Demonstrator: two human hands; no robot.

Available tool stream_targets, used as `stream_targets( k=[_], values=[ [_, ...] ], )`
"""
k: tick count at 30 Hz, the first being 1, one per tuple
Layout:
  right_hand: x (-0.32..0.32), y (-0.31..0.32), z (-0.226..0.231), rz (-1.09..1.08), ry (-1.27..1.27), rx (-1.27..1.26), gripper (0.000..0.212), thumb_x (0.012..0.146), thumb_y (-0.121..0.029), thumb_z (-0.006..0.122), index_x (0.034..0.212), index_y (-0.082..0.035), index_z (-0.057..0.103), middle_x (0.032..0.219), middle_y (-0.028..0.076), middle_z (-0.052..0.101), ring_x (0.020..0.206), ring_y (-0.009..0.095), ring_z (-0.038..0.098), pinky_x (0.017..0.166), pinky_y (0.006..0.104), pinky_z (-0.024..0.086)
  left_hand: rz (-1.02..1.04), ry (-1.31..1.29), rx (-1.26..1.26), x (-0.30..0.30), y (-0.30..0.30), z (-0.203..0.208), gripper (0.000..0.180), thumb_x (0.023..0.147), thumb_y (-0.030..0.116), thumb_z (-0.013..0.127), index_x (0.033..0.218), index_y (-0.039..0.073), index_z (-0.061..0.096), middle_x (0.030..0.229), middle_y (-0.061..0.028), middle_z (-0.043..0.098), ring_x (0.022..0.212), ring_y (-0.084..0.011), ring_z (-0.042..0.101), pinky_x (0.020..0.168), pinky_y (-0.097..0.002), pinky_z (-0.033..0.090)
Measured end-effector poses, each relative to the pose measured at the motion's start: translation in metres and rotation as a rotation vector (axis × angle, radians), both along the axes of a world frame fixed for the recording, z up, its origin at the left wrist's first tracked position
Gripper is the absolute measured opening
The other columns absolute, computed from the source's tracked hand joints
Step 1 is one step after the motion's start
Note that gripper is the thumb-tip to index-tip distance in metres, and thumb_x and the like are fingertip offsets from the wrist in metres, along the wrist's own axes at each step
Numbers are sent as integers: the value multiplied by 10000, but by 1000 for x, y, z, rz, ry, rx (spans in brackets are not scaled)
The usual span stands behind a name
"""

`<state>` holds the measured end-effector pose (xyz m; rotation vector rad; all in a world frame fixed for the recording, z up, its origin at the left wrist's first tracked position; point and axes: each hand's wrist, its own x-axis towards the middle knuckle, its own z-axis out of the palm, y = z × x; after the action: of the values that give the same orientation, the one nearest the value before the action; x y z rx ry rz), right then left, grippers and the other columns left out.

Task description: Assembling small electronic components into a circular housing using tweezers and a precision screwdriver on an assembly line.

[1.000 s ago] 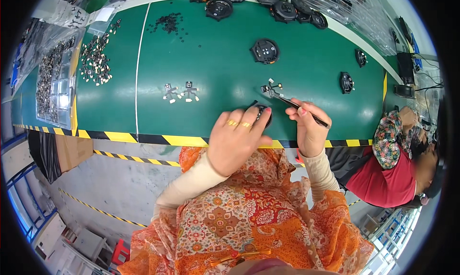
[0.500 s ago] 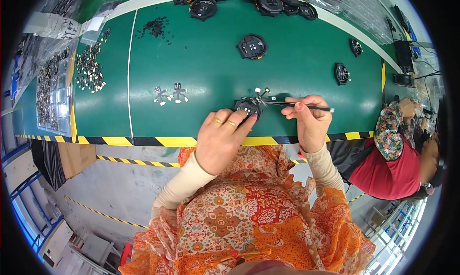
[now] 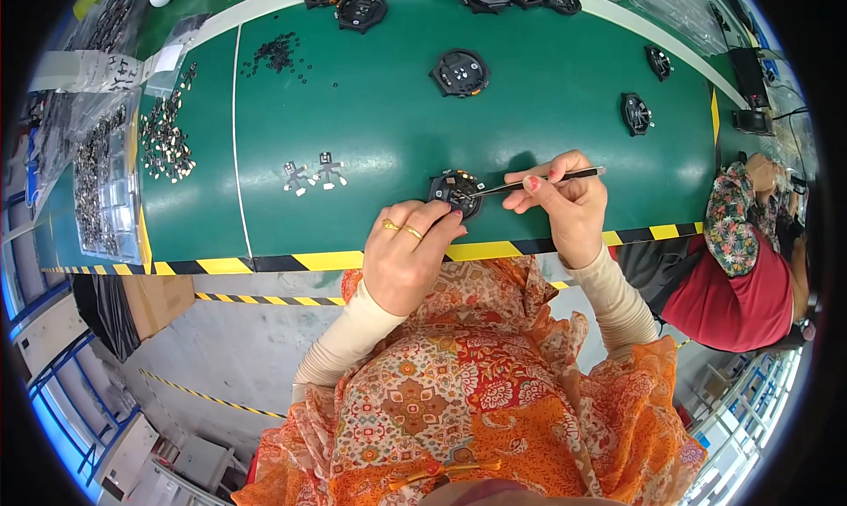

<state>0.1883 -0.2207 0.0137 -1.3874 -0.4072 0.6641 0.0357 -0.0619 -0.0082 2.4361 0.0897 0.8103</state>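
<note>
Close to the table's near edge lies a round black watch case (image 3: 438, 189), inner side up, with small electronic parts in it. My left hand (image 3: 401, 257) is closed on its near left rim, fingertips pressed to the edge. In my right hand (image 3: 573, 213) is a pair of thin dark tweezers (image 3: 578, 174), pinched between thumb and fingers. Their tips reach into the case over a small flex circuit, whose exact fit is too small to make out. Left of my hands lie two loose black-and-white flex circuits, one (image 3: 295, 178) beside the other (image 3: 330, 170).
Ahead on the green table (image 3: 371, 127) lies another watch case (image 3: 460, 72); more cases (image 3: 362, 10) line the far edge. Two cases (image 3: 635, 114) sit at right. Small black pieces (image 3: 275, 54), loose parts (image 3: 166, 140) and a compartment box (image 3: 115, 188) are at left. A co-worker (image 3: 732, 277) sits at right.
The flex circuit that stuck out past the case's right side now lies over the case. My right hand and tweezers have moved slightly left and up. My left hand still holds the case.
</note>
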Motion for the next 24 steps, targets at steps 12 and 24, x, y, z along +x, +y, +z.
stream_targets(
  k=[12,24],
  values=[
    [2,3,1,-23,60,-20,175,938,41,601,956,-39,447,943,276,686,768,288,734,639,330,612,51,28,167,-4,0,0,254,723,145,787,966,90,738,1086,12,681,878,-179,573,769,-338,442],
    [-5,14,34,186,-978,-354,466,729,116,522,1128,-47,698,844,110,602,694,212,624,572,311,491,-5,103,225,-1,6,10,221,745,123,759,963,94,738,1076,17,703,751,-143,545,790,-330,426]
  ],
)
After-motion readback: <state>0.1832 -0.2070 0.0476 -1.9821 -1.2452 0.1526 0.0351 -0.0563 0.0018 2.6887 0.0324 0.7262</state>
